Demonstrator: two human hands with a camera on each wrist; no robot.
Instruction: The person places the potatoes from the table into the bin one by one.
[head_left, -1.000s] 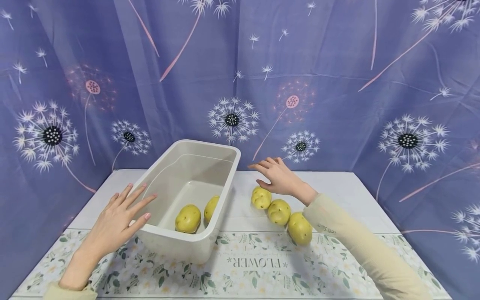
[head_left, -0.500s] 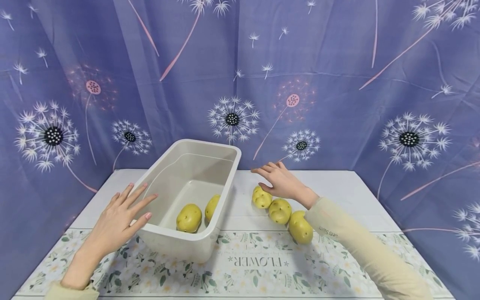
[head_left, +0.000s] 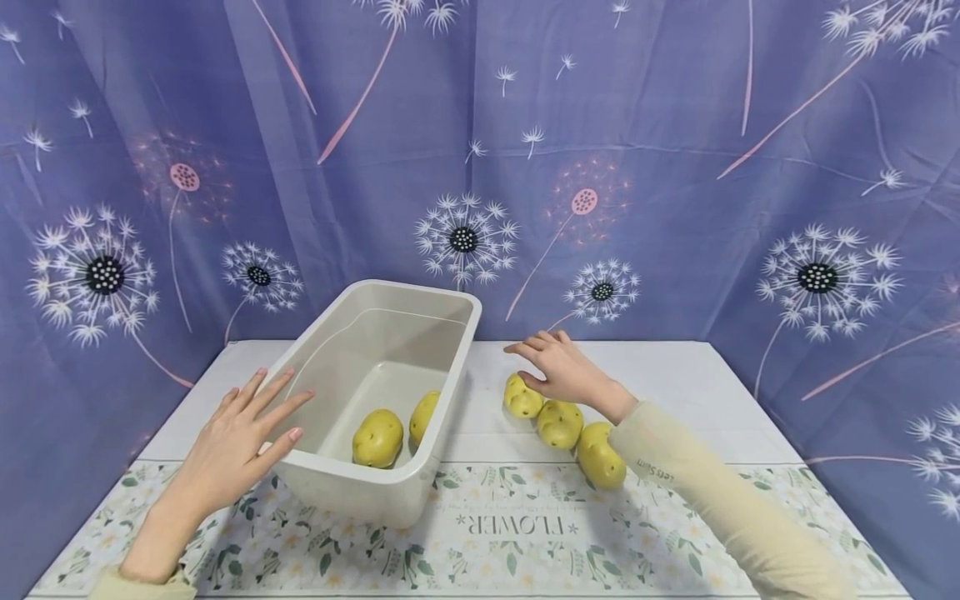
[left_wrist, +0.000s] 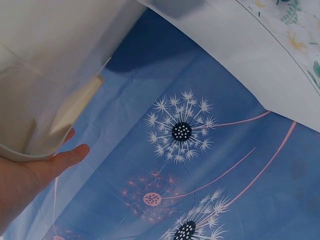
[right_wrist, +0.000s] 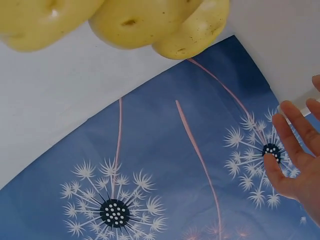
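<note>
A deep light-grey plastic bin (head_left: 442,400) holds two yellow potatoes; one potato (head_left: 377,437) shows whole, the other (head_left: 422,417) is partly hidden by the bin's right wall. Fingers spread, my left hand (head_left: 232,446) rests at the near-left rim, and in the left wrist view its thumb extends past the bin's edge. To the right of the bin, three more potatoes lie in a slanting row: far (head_left: 519,400), middle (head_left: 560,425) and near (head_left: 600,457). Over the far one hovers my right hand (head_left: 562,367), its fingers loosely bent and holding nothing; the right wrist view shows it apart from the potatoes.
The white table (head_left: 697,400) carries a floral cloth strip (head_left: 330,554) with the printed word FLOWER along its front. A blue dandelion curtain (head_left: 660,108) closes off the back and both sides, right behind the bin.
Both hands stay almost where they were; the right hand has shifted very slightly toward the right and nearer me. The potatoes and bin have not moved.
</note>
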